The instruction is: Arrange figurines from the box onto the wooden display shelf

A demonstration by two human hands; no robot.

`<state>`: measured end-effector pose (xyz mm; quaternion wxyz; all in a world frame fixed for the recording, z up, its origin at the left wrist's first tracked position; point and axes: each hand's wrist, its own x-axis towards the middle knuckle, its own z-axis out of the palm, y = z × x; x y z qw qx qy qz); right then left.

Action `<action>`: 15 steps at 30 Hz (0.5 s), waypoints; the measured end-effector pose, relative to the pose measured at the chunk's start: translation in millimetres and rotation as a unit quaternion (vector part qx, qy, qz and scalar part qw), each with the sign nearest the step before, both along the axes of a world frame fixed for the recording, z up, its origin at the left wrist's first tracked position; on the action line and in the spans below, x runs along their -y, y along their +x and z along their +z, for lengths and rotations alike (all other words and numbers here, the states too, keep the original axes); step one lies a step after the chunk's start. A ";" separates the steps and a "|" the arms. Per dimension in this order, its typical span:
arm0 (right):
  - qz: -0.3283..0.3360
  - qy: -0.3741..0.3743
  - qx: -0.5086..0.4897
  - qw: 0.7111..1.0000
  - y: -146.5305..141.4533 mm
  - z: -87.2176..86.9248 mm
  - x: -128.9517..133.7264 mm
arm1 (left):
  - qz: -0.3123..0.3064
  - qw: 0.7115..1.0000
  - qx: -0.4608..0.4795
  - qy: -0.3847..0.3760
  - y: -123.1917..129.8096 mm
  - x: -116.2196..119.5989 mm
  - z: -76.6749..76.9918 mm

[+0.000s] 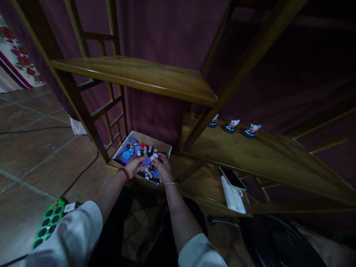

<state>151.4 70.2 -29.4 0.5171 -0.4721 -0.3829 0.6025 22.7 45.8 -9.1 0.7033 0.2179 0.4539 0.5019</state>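
Observation:
A shallow white box (165,147) full of small figurines sits on the low wooden shelf in front of me. My left hand (135,165), with a red bead bracelet, is closed at the edge of a purple round base belonging to a small figurine (146,161). My right hand (163,167), wearing a silvery bracelet, has its fingers closed around the pale upper end of what looks like the same figurine. Both hands are over the box. Figures with blue, purple and red parts lie jumbled around them, and a blue round base (126,155) faces up at the left.
On the shelf to the right stand three cat-eared figurines (231,126). A phone (234,178) rests on a white object (233,196) lower down. A wooden shelf board (133,72) juts out above the box. A green power strip (49,222) lies on the tiled floor.

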 end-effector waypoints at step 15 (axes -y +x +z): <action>-0.020 0.007 0.033 0.999 4.1 -8.0 -1.6 | 0.017 0.999 -0.005 -0.040 4.0 -1.0 3.8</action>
